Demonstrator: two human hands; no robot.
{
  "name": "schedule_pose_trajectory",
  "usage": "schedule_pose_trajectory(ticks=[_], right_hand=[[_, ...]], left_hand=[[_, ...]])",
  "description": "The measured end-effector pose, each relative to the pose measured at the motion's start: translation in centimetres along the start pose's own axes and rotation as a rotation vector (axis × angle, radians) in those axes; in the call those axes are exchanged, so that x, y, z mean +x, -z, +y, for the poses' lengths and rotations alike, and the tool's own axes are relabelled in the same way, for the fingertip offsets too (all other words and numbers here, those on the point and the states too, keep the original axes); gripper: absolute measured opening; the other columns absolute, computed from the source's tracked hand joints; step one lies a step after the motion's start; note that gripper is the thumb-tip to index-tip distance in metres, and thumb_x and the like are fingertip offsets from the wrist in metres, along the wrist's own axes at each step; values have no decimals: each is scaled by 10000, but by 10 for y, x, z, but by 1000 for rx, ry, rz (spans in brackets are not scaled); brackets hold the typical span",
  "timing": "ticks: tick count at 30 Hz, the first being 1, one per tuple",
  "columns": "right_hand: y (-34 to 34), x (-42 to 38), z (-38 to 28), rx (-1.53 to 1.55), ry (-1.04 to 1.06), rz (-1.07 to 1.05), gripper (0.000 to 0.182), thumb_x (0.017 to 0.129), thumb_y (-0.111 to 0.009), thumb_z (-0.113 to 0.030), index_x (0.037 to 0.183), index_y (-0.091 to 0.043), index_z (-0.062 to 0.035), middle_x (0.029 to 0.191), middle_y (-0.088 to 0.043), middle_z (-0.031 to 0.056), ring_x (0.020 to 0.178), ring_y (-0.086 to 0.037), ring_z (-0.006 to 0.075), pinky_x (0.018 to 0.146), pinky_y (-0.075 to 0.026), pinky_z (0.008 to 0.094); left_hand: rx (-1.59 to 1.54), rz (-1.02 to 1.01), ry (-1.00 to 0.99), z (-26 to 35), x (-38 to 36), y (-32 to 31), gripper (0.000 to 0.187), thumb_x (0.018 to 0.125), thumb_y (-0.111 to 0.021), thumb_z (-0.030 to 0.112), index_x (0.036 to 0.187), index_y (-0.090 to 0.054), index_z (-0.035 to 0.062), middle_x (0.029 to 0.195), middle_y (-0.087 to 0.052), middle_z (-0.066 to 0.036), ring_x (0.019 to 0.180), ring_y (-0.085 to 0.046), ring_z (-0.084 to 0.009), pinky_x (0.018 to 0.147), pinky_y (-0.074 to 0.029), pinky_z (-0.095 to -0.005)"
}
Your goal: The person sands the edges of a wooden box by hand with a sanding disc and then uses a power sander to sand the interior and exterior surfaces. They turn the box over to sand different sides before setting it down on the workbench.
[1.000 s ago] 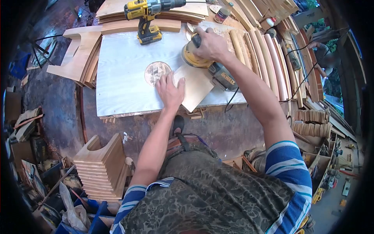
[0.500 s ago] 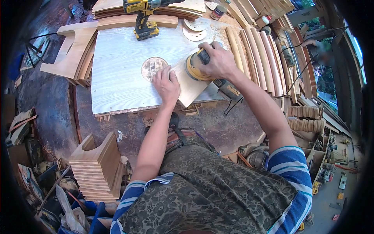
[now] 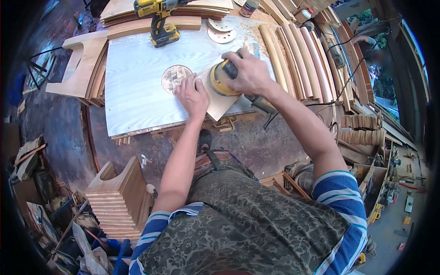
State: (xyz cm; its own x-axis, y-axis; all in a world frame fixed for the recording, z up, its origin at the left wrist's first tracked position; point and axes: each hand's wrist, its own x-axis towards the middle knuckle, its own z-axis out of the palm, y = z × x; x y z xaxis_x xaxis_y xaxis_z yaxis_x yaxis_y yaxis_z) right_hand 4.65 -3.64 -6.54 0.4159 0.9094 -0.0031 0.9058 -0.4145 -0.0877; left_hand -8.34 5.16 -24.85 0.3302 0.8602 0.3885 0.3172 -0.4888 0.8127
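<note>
My right hand (image 3: 250, 73) is wrapped round the top of a yellow and black orbital sander (image 3: 221, 81). Under the sander lies a flat, pale wooden board (image 3: 219, 108), partly hidden by the tool. Fingers stretched out, my left hand (image 3: 192, 97) lies flat at the board's left edge, with the thumb close to the sander. Just beyond those fingertips is a round, worn patch (image 3: 175, 79) in the white wood-grain worktop (image 3: 133, 98). A black dust container (image 3: 260, 106) with yellow lettering sticks out under my right wrist.
A yellow cordless drill (image 3: 158, 25) stands at the back, near sanding discs (image 3: 222, 35) and a jar (image 3: 249, 8). Rounded wooden strips (image 3: 293, 62) line the right. Cut panels (image 3: 78, 64) lean left; more are stacked (image 3: 112, 201) below. Another person (image 3: 369, 48) is at far right.
The sander and my right hand have shifted slightly left over the board, nearer my left hand. The whole view has also moved a little. My left hand keeps its place on the board's edge.
</note>
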Motion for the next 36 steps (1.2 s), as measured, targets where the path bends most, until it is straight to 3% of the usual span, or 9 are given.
schedule_pose_trajectory(ticks=[8,10,14,18,19,22,27,32,36], right_hand=[[8,34,62,-56,-276,-78,650,884,-672,-534,1438,-577,-207,1270,-644,254,1147,-693,443,983,-567,511],[7,36,82,-25,-383,-56,816,706,-774,-363,1473,-532,-230,1289,-637,201,1160,-684,395,999,-560,476],[10,23,102,1,-442,-54,841,681,-780,-371,1469,-536,-203,1277,-647,228,1158,-686,392,1004,-553,479],[10,1,104,-71,-431,-82,782,715,-773,-386,1446,-556,-212,1267,-648,234,1130,-689,429,982,-561,496],[13,-7,96,-86,-378,-74,647,815,-724,-417,1407,-575,-203,1229,-653,242,1123,-697,436,962,-569,505],[11,-22,83,-113,-293,-73,619,829,-724,-405,1394,-585,-194,1225,-654,236,1090,-707,441,945,-577,504],[16,-43,53,-126,-103,-105,574,861,-726,-433,1366,-610,-185,1171,-644,304,991,-738,436,842,-591,508],[10,-35,46,-79,-103,-134,573,860,-712,-404,1382,-600,-196,1209,-639,290,1026,-729,440,869,-593,497],[12,5,67,-17,-262,-90,615,837,-689,-403,1410,-588,-202,1246,-651,244,1119,-705,428,960,-576,500]], left_hand=[[-66,-36,-30,-7,4,0,268,986,-634,170,1188,-712,13,1134,-714,-192,1114,-634,-395,1018,-428,-494],[-48,-39,-20,-6,6,1,269,984,-636,172,1188,-713,14,1132,-714,-193,1118,-633,-397,1025,-426,-496],[-29,-42,-36,-5,4,1,273,978,-640,178,1184,-716,16,1133,-714,-195,1121,-632,-401,1038,-423,-502],[-33,-25,-67,-10,5,-7,251,968,-650,171,1170,-725,43,1129,-728,-161,1109,-630,-359,1030,-416,-473],[-29,-31,-68,-11,6,-8,250,970,-646,171,1169,-725,43,1133,-726,-160,1114,-629,-357,1036,-411,-473],[-24,-61,-84,-11,5,-5,249,970,-639,167,1166,-723,38,1145,-720,-158,1120,-628,-357,1046,-403,-475],[-29,-58,-105,-11,6,-5,247,975,-635,158,1168,-720,29,1113,-720,-172,1087,-640,-367,1033,-412,-481],[-32,-80,-88,-7,7,0,247,974,-636,157,1162,-717,18,1102,-721,-178,1080,-646,-377,1033,-418,-477],[-33,-87,-120,-9,6,-1,249,972,-635,155,1159,-715,10,1130,-724,-183,1103,-648,-376,1040,-420,-470]])
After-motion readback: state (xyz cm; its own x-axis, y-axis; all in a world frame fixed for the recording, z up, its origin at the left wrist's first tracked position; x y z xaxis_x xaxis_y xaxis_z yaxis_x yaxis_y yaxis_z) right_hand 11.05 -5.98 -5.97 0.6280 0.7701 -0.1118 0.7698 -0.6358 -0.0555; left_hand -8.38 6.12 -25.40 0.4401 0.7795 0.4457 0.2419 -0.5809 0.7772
